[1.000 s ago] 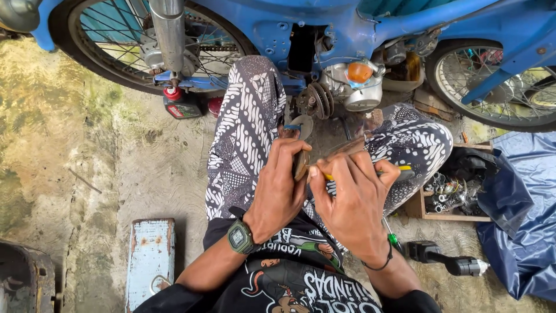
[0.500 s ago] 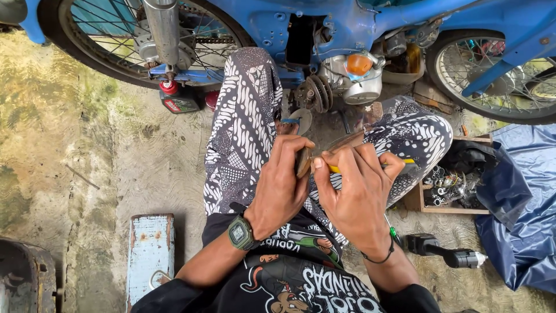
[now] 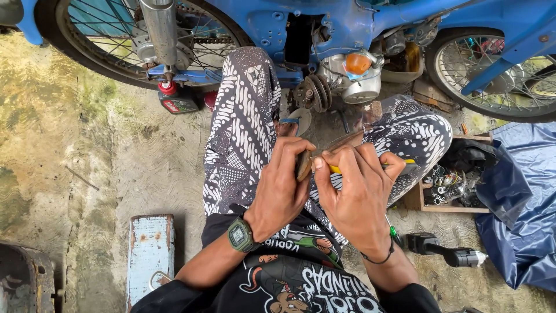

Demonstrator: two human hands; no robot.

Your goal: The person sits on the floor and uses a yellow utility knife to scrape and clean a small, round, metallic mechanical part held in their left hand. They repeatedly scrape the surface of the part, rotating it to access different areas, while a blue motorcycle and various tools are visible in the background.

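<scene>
left hand point(image 3: 284, 188) pinches a small brownish flat part point(image 3: 303, 164) over the lap | right hand point(image 3: 356, 194) grips a yellow-handled tool point(image 3: 370, 168) against it (grip unchanged since earlier, view nearer) | blue motorbike point(image 3: 347, 29) beyond

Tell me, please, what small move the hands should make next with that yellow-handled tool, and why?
Probably a short, steady stroke of the yellow-handled tool along the brown part's edge. The right hand has the tool's tip at the part, which the left hand pinches upright above the lap, so it looks braced.
</scene>
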